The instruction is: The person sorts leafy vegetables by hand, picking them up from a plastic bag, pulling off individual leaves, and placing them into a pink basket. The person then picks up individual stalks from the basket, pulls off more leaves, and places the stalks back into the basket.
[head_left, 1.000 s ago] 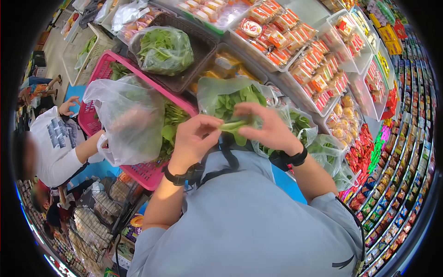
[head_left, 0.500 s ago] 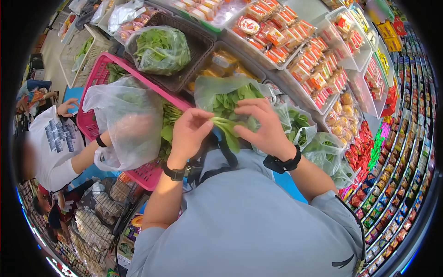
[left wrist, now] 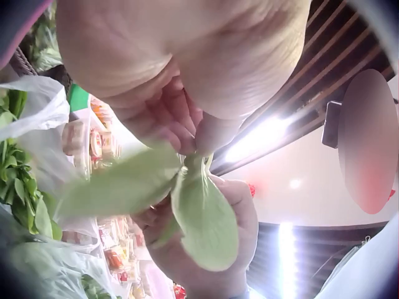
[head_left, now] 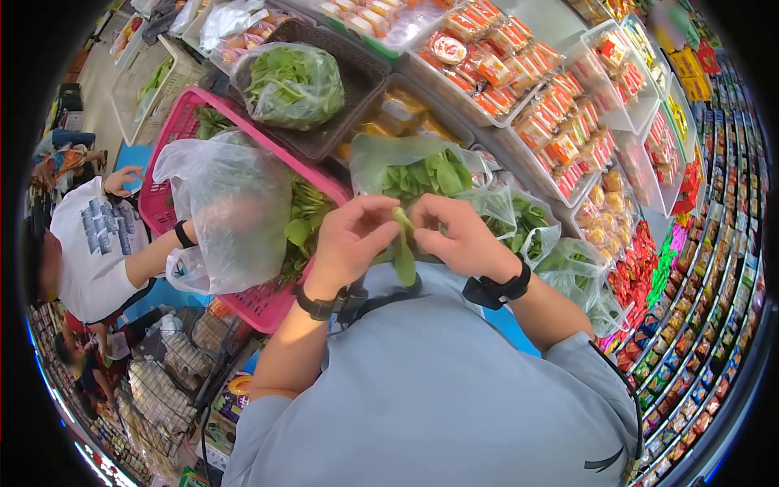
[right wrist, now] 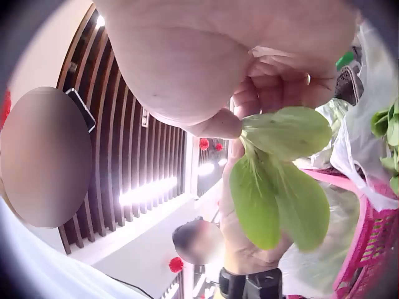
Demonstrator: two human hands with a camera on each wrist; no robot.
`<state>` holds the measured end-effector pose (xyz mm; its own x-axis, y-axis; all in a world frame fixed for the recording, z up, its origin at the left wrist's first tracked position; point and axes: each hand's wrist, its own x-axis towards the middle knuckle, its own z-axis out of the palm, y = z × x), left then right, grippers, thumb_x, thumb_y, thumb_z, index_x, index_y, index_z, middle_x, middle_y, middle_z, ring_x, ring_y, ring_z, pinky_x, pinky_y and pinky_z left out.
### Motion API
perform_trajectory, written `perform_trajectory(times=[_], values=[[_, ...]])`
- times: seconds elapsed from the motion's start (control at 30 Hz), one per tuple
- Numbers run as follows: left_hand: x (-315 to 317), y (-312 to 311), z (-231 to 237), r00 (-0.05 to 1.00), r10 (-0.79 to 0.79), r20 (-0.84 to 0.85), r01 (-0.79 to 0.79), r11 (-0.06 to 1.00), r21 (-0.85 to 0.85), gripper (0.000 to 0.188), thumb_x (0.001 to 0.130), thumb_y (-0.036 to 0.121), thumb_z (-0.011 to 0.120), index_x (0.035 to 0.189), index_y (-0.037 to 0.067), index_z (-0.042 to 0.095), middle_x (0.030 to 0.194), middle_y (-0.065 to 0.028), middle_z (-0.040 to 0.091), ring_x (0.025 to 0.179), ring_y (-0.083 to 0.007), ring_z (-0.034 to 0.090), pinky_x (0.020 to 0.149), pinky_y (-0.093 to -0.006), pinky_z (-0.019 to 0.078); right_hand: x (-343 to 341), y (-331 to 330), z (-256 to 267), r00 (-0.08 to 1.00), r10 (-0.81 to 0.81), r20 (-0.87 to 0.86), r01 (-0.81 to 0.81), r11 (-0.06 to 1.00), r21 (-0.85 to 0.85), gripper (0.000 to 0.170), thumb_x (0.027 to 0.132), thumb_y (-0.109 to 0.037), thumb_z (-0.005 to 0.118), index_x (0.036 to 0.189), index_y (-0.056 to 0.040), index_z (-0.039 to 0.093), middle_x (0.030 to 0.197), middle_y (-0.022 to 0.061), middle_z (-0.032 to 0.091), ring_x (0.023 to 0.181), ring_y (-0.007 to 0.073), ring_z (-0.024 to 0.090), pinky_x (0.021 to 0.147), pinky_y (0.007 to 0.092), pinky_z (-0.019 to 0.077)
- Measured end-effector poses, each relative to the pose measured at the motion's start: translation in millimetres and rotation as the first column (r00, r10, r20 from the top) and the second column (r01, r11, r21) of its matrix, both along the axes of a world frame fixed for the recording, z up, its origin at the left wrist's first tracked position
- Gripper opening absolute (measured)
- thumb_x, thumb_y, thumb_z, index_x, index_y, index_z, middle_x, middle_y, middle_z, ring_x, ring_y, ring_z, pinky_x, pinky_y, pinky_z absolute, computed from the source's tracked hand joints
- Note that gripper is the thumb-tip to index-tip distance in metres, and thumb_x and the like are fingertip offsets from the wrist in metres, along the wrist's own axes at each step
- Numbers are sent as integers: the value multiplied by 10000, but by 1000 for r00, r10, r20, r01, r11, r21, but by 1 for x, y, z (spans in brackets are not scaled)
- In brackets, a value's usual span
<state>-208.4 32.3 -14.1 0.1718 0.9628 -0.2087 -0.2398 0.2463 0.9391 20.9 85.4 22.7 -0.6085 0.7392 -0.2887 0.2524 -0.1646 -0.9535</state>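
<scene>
In the head view a small leafy green (head_left: 403, 247) hangs between both hands, stem end up, leaves down. The left hand (head_left: 349, 243) pinches it near the stem with thumb and curled fingers. From the other side the right hand (head_left: 461, 239) also pinches the stem, its thumb and fingertips close to the left's. Both wrist views show the fingers meeting at the stem, with broad leaves (left wrist: 206, 218) (right wrist: 287, 134) spreading out. Behind the hands lies an open plastic bag (head_left: 369, 162) with greens (head_left: 430, 174) in it.
Left of the hands, a pink basket (head_left: 280, 312) holds greens; another person's arm (head_left: 158, 256) reaches to a plastic bag (head_left: 223, 178) over it. A brown basket (head_left: 357, 77) carries bagged greens. More bagged greens (head_left: 576, 272) lie at the right, beside trays of packaged snacks (head_left: 560, 146).
The right hand has moved in beside the left, and its fingers have closed from a spread pose onto the stem. The leafy green now hangs more upright between the hands.
</scene>
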Motion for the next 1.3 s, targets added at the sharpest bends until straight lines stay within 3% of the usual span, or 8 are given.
perform_trajectory(times=[0.3,0.53,0.63,0.7,0.77,0.9,1.2,1.3], values=[[-10,6,27,932,-33,-361,78,991,111,228,941,68,763,1158,6,737,956,-31,738,854,-127,681,786,-290,540,-8,12,14,989,57,-137,-105,921,-375,114,1018,-108,639,1079,-11,650,807,-40,582,748,50,498,651,263,435],[-20,3,32,737,164,-656,111,928,357,146,918,69,761,1053,14,765,939,-70,753,771,-136,681,689,-293,535,-15,28,30,992,123,6,-117,962,-248,137,1055,-186,677,1035,-53,702,803,-45,631,732,26,529,647,233,437],[-25,-1,28,801,146,-580,-22,976,215,172,976,69,707,1128,-3,744,964,-86,764,779,-163,708,697,-306,558,-5,42,33,996,-6,-87,-21,949,-314,148,1089,-204,643,1035,-74,687,864,-67,648,750,5,541,672,210,435],[-36,-4,18,969,240,-50,-244,967,-77,200,1005,81,688,1179,-7,730,1010,-97,758,868,-175,713,768,-316,557,-13,53,34,982,-174,-76,155,966,-206,173,1075,-235,665,1037,-69,700,845,-73,635,734,-7,522,637,212,416],[-49,-7,14,862,315,396,-250,945,-209,255,1067,81,607,1286,-39,656,1114,-116,744,948,-194,706,867,-323,549,-18,71,25,959,-282,-18,272,939,-211,224,1063,-277,687,1047,-55,712,873,-77,637,731,1,514,626,216,407],[-56,-9,25,806,362,468,-297,932,-210,267,1074,89,571,1300,-40,634,1140,-127,740,996,-211,721,909,-345,569,-53,114,-37,967,-236,-92,209,949,-237,246,1050,-276,707,1045,-32,740,869,-41,672,753,37,560,650,245,447],[-54,-24,32,766,353,538,-298,936,-190,294,1072,82,552,1341,-29,593,1161,-133,738,1065,-243,732,973,-389,581,-227,226,-69,977,-196,80,100,760,642,504,954,-484,717,1097,-5,785,949,187,770,853,285,730,824,390,567],[-61,-30,27,764,390,515,-341,920,-191,286,1067,62,559,1336,-27,596,1160,-124,732,1057,-232,729,966,-379,581,-207,213,-38,980,-128,155,22,836,549,545,988,-518,683,1160,-8,765,1002,201,768,901,295,732,865,391,568]])
